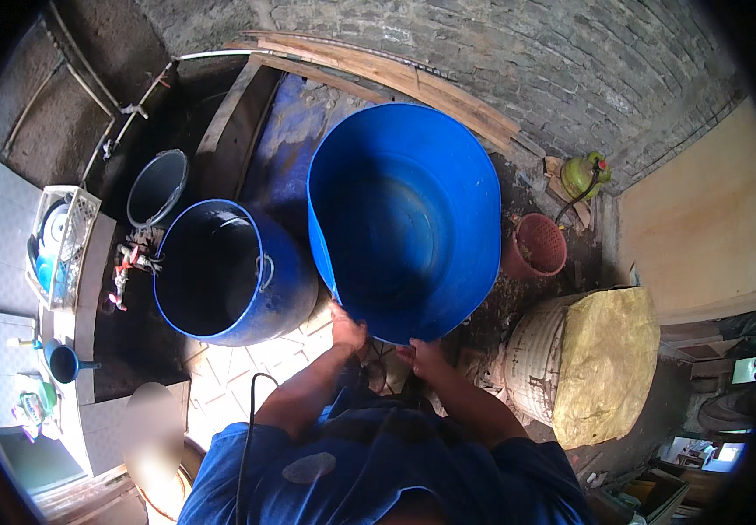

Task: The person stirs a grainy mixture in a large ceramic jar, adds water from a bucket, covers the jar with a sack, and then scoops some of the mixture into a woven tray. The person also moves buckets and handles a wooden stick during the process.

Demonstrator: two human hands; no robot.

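Observation:
A large blue plastic tub (pixel 461 210) stands in front of me, its mouth toward me and its wall bent inward on the left side. Nothing shows inside it but a worn, scuffed bottom. My left hand (pixel 348 331) is closed on the near left part of its rim. A little to the right, my right hand (pixel 424 358) grips the near edge, with the fingertips partly hidden. Close by on the left is a smaller blue drum (pixel 286 284) with a metal handle and a dark inside.
Left stand a dark bucket (pixel 140 197), a tap (pixel 124 267), a dish rack (pixel 72 254) and a dipper (pixel 64 363). Right are a red perforated basket (pixel 539 245), a green gas cylinder (pixel 581 176) and a ribbed container (pixel 535 363) under a yellowish sack (pixel 610 367). Planks (pixel 387 70) line the brick wall.

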